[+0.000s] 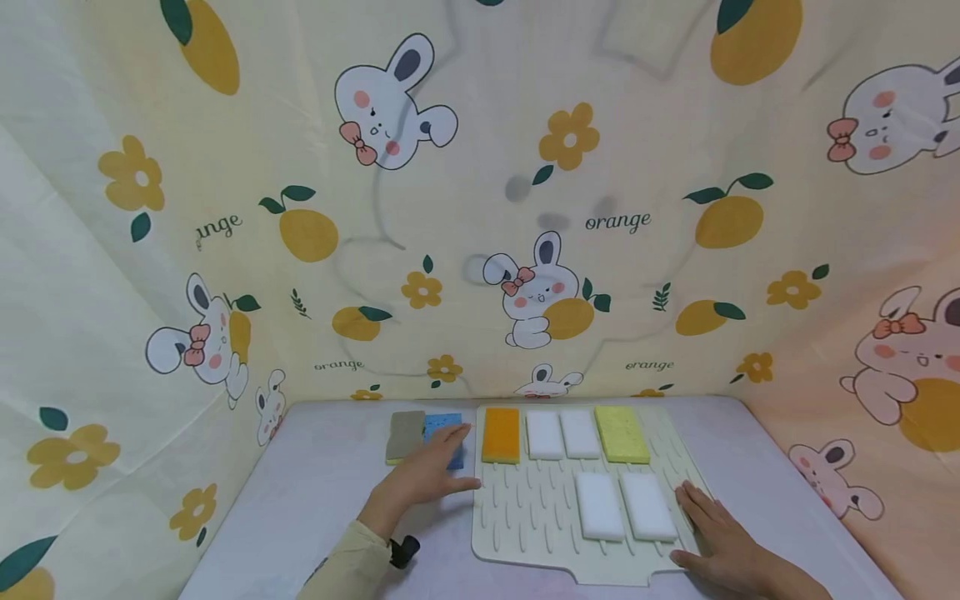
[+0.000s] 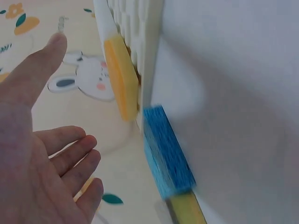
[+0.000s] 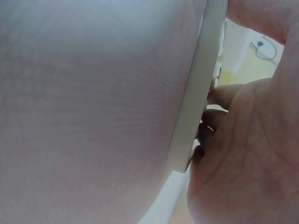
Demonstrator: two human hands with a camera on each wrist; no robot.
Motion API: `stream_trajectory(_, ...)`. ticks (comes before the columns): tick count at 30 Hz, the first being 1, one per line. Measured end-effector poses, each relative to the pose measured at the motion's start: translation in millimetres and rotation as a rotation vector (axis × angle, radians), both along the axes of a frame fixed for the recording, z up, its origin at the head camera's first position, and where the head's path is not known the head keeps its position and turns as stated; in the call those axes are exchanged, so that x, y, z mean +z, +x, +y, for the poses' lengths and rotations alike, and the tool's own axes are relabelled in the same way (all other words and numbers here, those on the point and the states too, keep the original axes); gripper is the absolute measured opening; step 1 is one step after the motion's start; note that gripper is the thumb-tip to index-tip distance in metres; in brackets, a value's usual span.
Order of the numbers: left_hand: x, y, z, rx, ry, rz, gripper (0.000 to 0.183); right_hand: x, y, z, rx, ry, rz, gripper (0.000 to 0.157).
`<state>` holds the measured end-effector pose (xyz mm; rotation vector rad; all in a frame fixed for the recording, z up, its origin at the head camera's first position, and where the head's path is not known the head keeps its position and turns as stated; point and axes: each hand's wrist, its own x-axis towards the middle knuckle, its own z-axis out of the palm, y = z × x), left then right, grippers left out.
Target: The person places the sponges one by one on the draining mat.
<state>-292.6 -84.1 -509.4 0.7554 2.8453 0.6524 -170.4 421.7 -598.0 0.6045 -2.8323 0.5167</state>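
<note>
My left hand (image 1: 427,471) hovers over a blue sponge (image 1: 442,422), fingers extended and thumb spread apart, with nothing in its grasp. A grey sponge with a yellow underside (image 1: 406,432) lies just left of the blue one. In the left wrist view the palm stands clear of the blue sponge (image 2: 169,151). At the right edge of a pale ridged drying board (image 1: 525,521), my right hand (image 1: 723,537) rests with fingers touching the board. An orange sponge (image 1: 501,433), a yellow sponge (image 1: 622,433) and several white sponges (image 1: 599,506) sit on the board.
A white table (image 1: 300,500) carries everything. A patterned curtain (image 1: 465,208) with rabbits and oranges rises behind and along both sides. Something small and black (image 1: 405,552) hangs at the left wrist by the beige sleeve (image 1: 348,562).
</note>
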Motion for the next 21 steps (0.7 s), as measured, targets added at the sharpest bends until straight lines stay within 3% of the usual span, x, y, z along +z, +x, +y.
stream_trajectory(3,0.2,-3.9,-11,-0.002,0.001,0.009,0.098,6.9,0.6,-3,-0.001,-0.013,-0.03,0.099)
stream_trajectory(10,1.2,-15.4,-38,0.018,-0.007,0.032,0.097,27.7,3.2,-13,-0.059,-0.04,-0.201,0.096)
stream_trajectory(21,-11.0,-47.5,-78,0.055,0.014,0.001,0.104,19.2,2.6,-8,-0.039,-0.052,-0.161,0.096)
